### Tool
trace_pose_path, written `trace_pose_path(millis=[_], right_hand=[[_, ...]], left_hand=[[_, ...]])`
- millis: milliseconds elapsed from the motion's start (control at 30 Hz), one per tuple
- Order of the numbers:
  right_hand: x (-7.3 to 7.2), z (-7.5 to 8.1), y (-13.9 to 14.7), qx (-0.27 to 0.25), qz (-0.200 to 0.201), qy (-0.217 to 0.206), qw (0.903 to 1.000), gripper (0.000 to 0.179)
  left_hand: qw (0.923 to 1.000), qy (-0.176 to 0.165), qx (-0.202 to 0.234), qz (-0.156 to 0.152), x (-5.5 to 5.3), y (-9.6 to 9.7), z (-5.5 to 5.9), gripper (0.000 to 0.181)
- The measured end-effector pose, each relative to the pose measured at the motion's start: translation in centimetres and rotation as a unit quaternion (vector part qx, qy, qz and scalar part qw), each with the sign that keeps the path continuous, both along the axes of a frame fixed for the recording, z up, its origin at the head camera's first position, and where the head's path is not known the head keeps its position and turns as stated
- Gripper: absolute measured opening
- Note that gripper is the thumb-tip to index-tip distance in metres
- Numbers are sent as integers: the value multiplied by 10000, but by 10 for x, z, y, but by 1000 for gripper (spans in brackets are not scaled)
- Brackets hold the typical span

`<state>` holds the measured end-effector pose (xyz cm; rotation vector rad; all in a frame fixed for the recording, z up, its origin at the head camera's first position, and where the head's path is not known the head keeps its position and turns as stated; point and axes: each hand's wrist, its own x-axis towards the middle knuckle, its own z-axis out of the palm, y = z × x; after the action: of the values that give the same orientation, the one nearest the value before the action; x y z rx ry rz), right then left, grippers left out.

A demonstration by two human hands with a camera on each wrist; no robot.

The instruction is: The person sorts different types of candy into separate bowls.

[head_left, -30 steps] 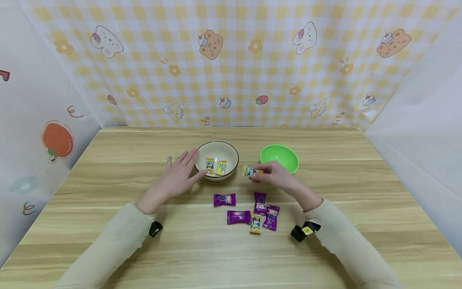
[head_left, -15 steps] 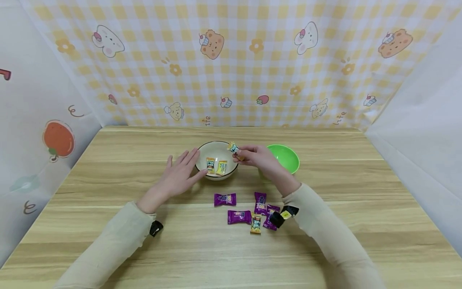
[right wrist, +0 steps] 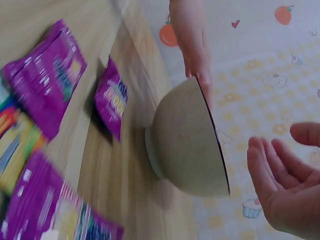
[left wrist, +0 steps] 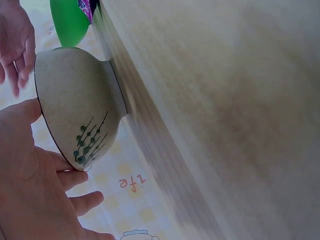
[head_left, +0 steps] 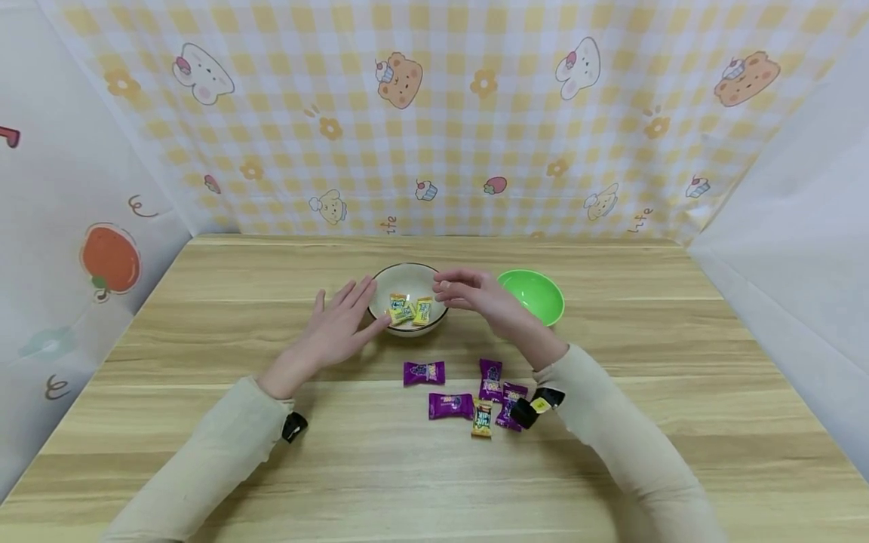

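Several yellow wrapped candies (head_left: 422, 311) lie in a cream bowl (head_left: 414, 279) with a dark rim. Straight fingers of my left hand (head_left: 331, 332) touch the bowl's left rim, the thumb on its near side. In the left wrist view, the bowl's wall (left wrist: 70, 95) shows green painted sprigs. At the bowl's right rim hovers my right hand (head_left: 485, 300), its fingers loosely bent and holding nothing. The right wrist view shows that hand's thumb apart from the fingers (right wrist: 285, 165), with the candies hidden behind the bowl's side.
Purple candies (head_left: 450, 406) lie on the wooden table (head_left: 339, 467) in front of the bowls, with one yellow candy (head_left: 481, 419) among them. A green bowl (head_left: 532, 296) stands to the right, partly behind my right hand. A checked curtain (head_left: 434, 136) hangs behind the table.
My right hand has carried a yellow candy left from near the green bowl to the cream bowl and let it go inside. My left hand has stayed at the rim.
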<state>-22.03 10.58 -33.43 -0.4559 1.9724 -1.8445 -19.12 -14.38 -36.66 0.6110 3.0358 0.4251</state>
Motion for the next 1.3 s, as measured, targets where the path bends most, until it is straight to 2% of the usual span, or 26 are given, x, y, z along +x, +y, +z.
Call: trace_pose_path(millis=[100, 167, 300, 400, 533, 633, 767, 967, 1067, 1200, 1300], right_hand=[[5, -1, 13, 284, 270, 313, 9987, 37], [9, -3, 23, 565, 605, 665, 9943, 34], [18, -9, 41, 1075, 1473, 1293, 9747, 30], [27, -15, 52, 1215, 2165, 1242, 9607, 31], [40, -23, 61, 1269, 2743, 770, 9501, 34], [48, -28, 64, 1435, 2862, 606, 9454, 35], [56, -30, 66, 1743, 2864, 659, 9398, 35], [62, -33, 62, 2326, 2753, 971, 9277, 36], [63, -35, 59, 2418, 2696, 1140, 9251, 36], [63, -38, 58, 2347, 2592, 1374, 9267, 35], [63, -39, 57, 2507, 2535, 1608, 9204, 36]], left_hand=[[10000, -12, 9, -2, 0, 0, 0, 74], [10000, -18, 7, -4, 0, 0, 0, 73], [10000, -13, 10, -12, 0, 0, 0, 73], [10000, -23, 9, -11, 0, 1, 1, 73], [10000, -31, 6, -15, 0, 1, 1, 73], [10000, -32, -4, -21, 1, 1, 2, 73], [10000, -26, -26, -22, 1, 1, 2, 74], [10000, -10, -42, -12, 0, 1, 2, 74], [10000, 7, -45, -15, 0, 1, 2, 74], [10000, 9, -60, -28, 0, 1, 1, 75], [10000, 2, -50, -31, 0, 1, 1, 75]])
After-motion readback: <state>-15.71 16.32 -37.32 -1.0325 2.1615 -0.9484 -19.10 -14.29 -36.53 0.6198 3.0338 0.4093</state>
